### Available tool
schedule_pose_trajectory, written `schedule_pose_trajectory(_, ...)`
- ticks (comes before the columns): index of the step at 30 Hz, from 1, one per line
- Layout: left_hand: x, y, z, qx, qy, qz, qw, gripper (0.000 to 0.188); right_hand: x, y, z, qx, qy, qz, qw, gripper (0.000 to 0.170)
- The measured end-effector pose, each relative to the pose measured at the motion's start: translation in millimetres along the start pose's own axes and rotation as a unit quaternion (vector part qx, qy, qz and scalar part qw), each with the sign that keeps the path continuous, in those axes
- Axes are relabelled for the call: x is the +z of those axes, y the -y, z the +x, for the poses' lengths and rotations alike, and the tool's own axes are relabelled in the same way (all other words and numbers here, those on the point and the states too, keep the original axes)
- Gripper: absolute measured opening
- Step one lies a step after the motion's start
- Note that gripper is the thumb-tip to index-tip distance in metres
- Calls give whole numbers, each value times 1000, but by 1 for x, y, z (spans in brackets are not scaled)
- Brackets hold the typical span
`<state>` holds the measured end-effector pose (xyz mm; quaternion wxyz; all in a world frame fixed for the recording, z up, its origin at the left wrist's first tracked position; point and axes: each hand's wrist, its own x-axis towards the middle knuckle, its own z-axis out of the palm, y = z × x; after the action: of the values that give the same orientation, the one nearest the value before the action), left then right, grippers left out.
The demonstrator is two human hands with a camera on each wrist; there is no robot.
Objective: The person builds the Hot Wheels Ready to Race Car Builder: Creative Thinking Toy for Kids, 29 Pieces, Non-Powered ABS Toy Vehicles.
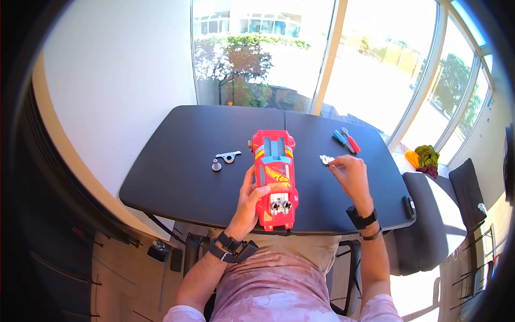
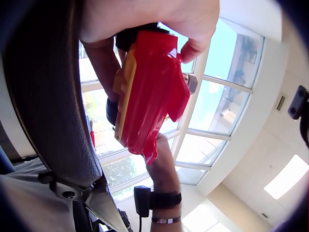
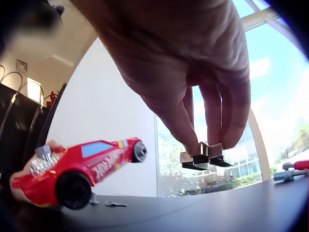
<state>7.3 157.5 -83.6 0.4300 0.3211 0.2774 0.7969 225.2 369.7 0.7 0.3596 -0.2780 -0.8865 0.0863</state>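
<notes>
A red toy car [image 1: 277, 177] with blue windows and a silver engine piece is held over the table by my left hand [image 1: 248, 206], fingers round its side. In the left wrist view the red car body [image 2: 154, 92] shows from below. My right hand [image 1: 351, 180] pinches a small silver-white part [image 1: 326, 160] between thumb and fingers; in the right wrist view that part [image 3: 205, 157] hangs from the fingertips, just above the table. The car [image 3: 91, 166] is apart from it, to the left.
On the dark table [image 1: 177, 177] lie a white bracket [image 1: 229, 156] and a grey peg-like piece [image 1: 216, 165] at left. Blue-handled [image 1: 342, 139] and red-handled [image 1: 352, 143] tools lie at the back right. A small black object [image 1: 409, 207] sits at the right edge.
</notes>
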Motion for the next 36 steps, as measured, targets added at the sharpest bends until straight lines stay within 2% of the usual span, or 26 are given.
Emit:
schedule_pose_trajectory(5, -1, -1, 1, -3, 5, 5, 1000, 76, -12, 92, 11, -56, -52, 125, 989, 13)
schedule_pose_trajectory(8, 3, -2, 1, -3, 7, -14, 1000, 76, -1, 127, 14, -101, -44, 149, 983, 14)
schedule_pose_trajectory(11, 1, 1, 1, 8, 14, -12, 1000, 77, 24, 133, 22, -130, -34, 123, 983, 14)
schedule_pose_trajectory(15, -2, 2, 1, -6, 16, -12, 1000, 78, 40, 127, 29, -137, -24, 79, 987, 24)
schedule_pose_trajectory(20, 1, -2, 1, -1, 16, -10, 1000, 78, 28, 122, 37, -89, -79, 153, 981, 40)
schedule_pose_trajectory(21, 1, -2, 0, -5, 17, -8, 1000, 79, 25, 118, 38, -58, -69, 170, 981, 51)
schedule_pose_trajectory(24, 2, -2, -1, -9, 17, -21, 1000, 79, 41, 96, 38, 39, -55, 214, 974, 65)
schedule_pose_trajectory(25, 1, -1, 0, -7, 22, -19, 1000, 80, 42, 94, 38, 111, -4, 311, 944, 66)
schedule_pose_trajectory(27, -2, 2, 1, 0, 29, -14, 999, 81, 45, 93, 41, 244, 100, 488, 832, 68)
schedule_pose_trajectory(30, -2, 3, 0, -5, 43, -8, 999, 85, 56, 83, 42, 204, 209, 649, 703, 60)
schedule_pose_trajectory(31, -4, 3, 1, -6, 49, 1, 999, 88, 55, 88, 43, 201, 193, 659, 698, 53)
schedule_pose_trajectory(36, -3, 3, 1, -10, 55, -7, 998, 89, 63, 83, 44, 210, 169, 663, 699, 52)
